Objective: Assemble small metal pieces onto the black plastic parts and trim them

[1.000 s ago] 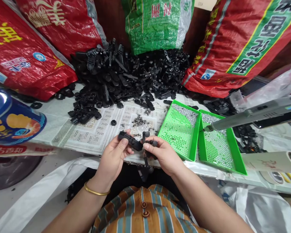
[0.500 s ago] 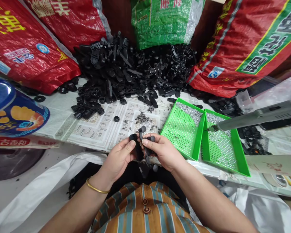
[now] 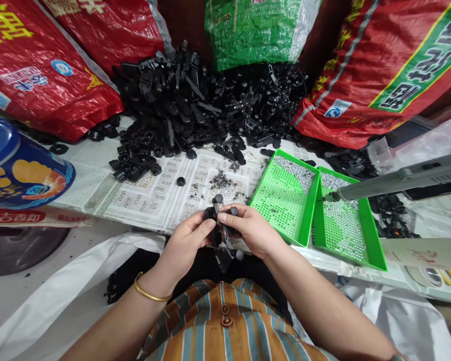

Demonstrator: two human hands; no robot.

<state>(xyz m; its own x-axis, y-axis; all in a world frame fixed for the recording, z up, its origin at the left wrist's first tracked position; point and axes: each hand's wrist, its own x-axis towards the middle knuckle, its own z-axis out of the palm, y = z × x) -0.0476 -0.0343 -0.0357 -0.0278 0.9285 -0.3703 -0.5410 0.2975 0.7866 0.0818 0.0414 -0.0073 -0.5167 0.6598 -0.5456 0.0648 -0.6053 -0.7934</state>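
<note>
Just over the near table edge, my two hands meet around black plastic parts. My left hand (image 3: 191, 233) pinches a dark plastic part (image 3: 209, 213) between thumb and fingers. In my right hand (image 3: 253, 230) is a black plastic piece with round knobs (image 3: 227, 235), its arms sticking out up and down. The two pieces touch or overlap, and the fingers hide where they meet. Beyond the hands, a scatter of tiny dark bits (image 3: 221, 180) lies on the patterned tablecloth (image 3: 165, 193), near a single small black ring-like part (image 3: 181, 181).
A big heap of black plastic parts (image 3: 195, 105) fills the back of the table, below red sacks (image 3: 56, 70) and a green sack (image 3: 259, 35). Two green trays (image 3: 307, 235) of small metal pieces stand right, with an electric screwdriver (image 3: 398, 180) above one. A blue tub (image 3: 41, 170) sits left.
My hands have come slightly closer together, and the left-hand part now overlaps the knobbed piece more. The view has tilted a little.
</note>
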